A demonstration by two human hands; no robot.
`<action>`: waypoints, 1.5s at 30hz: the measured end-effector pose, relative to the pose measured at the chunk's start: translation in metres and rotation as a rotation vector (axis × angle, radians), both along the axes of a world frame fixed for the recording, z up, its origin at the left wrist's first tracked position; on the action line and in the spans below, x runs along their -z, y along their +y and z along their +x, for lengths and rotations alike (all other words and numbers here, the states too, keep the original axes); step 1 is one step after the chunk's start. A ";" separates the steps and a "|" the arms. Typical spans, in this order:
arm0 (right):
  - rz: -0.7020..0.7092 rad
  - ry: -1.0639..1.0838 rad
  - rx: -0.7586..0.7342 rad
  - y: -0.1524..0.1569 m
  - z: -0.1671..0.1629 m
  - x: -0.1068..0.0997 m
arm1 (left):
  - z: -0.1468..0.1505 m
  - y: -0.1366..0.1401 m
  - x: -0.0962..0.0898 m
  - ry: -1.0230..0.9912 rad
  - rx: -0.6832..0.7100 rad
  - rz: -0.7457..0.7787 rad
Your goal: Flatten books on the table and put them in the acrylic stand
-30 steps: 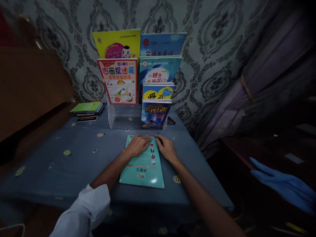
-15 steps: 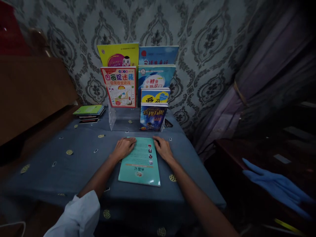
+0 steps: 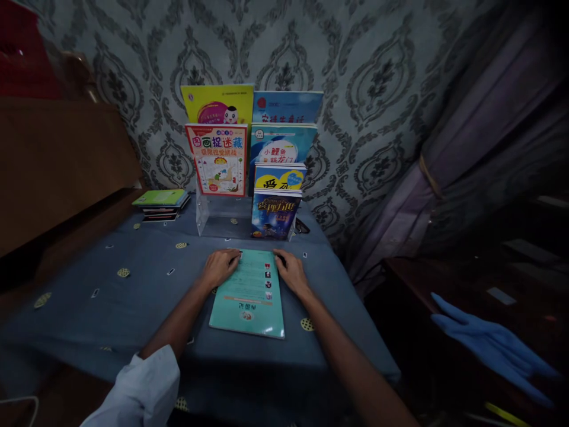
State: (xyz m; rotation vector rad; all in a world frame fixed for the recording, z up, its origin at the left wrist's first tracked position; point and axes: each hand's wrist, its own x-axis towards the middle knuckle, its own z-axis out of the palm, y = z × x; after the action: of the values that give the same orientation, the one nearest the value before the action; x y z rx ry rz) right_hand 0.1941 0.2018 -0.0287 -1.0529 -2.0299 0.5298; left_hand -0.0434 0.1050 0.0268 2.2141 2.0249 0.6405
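Book (image 3: 249, 296): flat in front of the rack; glossy teal oblong, 4 small pictures down its right side
Left hand (image 3: 221, 268): across the cover 1 s ago; now at the left corner nearest the rack, fingers bent; cannot tell if it grips
Right hand (image 3: 290, 270): at the opposite corner, as before; fingers loosely curled; grip cannot be told
Rack (image 3: 222, 226): clear, smooth plastic; 6 upright covers (image 3: 217, 160) showing, unchanged
Cloth (image 3: 146, 308): matte grey-blue, yellow-spotted; spread under the rack
Stack (image 3: 162, 198): left of the rack
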 end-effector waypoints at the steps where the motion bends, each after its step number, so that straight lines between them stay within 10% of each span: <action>1: 0.001 0.000 -0.002 0.000 0.000 0.000 | 0.000 0.000 -0.001 0.003 0.000 -0.001; 45: -0.078 0.040 0.005 -0.001 0.001 -0.018 | -0.005 0.012 0.009 0.144 0.185 0.020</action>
State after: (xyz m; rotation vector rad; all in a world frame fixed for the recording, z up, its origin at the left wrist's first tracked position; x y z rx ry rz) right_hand 0.1948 0.2011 -0.0103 -1.0843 -1.9848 0.6272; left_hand -0.0481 0.1175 0.0181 2.4876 1.8487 0.4985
